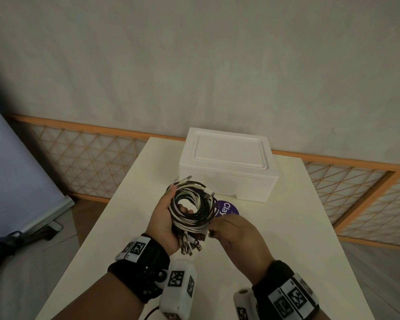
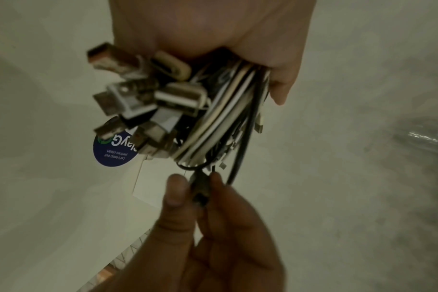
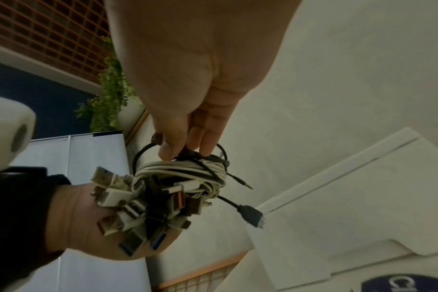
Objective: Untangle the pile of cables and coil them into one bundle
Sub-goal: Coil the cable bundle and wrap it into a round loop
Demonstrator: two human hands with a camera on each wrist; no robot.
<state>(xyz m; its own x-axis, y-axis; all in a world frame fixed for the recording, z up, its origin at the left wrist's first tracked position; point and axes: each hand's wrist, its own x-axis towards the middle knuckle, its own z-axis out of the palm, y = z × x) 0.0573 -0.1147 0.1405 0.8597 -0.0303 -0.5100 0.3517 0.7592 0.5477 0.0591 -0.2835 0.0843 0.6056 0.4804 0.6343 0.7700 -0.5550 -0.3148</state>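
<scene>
Two wrists wearing black straps with white tag-marked camera units fill the near edge of the head view, at about 6 o'clock. Just beyond them, the right hand (image 1: 234,229) reaches in from 5 o'clock, thumb and fingertips (image 2: 178,189) pinched on a dark cable end at the near side of the coil. From the left wrist camera that pinched piece looks like a dark plug, too blurred to tell which kind.

At 7 o'clock of the coil, the left hand (image 1: 165,218) lies palm up with its fingers curled through the ring, gripping the cable bundle (image 1: 193,210) above the white table (image 1: 298,239). Black and white cables are wound together into one round coil, and a bunch of USB plugs (image 3: 128,209) sticks out toward the left wrist. One black cable with a plug (image 3: 250,214) hangs free of the coil on the right-wrist view.

Under the far right of the coil, at 2 o'clock, a round purple sticker (image 1: 229,207) lies on the tabletop. Farther, at 12 o'clock, a closed white foam box (image 1: 229,162) stands on the table, and behind it an orange-framed lattice panel (image 1: 86,155) runs along the grey wall.
</scene>
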